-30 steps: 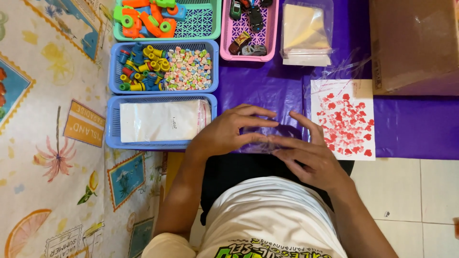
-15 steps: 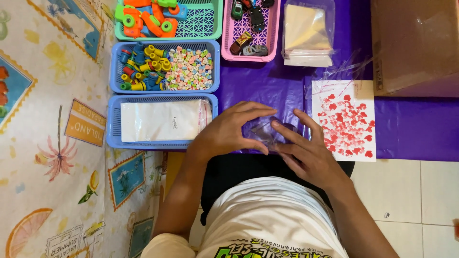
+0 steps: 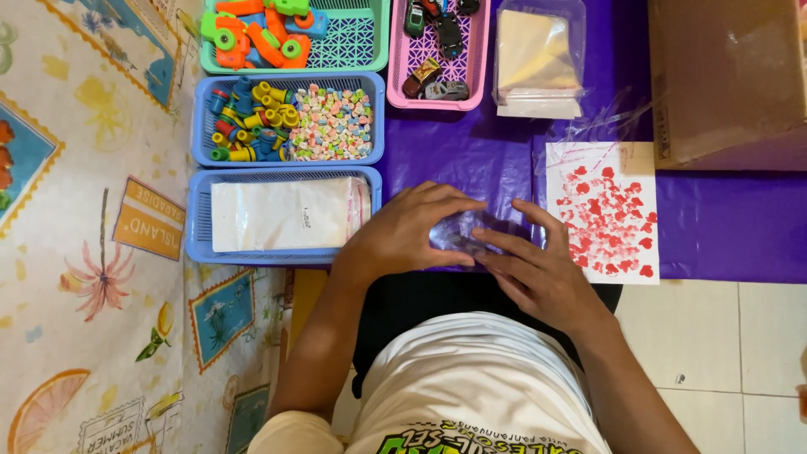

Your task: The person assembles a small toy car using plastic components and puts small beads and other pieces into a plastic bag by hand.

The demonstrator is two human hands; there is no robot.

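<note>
Clear plastic bag (image 3: 465, 234) lying on purple sheet (image 3: 471, 151). Being pinched btwn left hand (image 3: 414, 227) & right hand (image 3: 538, 269), both clamped on it. Sitting beside heart-print bag (image 3: 607, 210).

Single head view; looks straight down, close over hands (image 3: 471, 252); purple sheet (image 3: 723, 227) ahead.

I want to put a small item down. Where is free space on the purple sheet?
Bare purple sheet lies right of the heart-print card, below the cardboard box. A smaller patch sits between the pink basket and both hands. The baskets at left are crowded.
</note>
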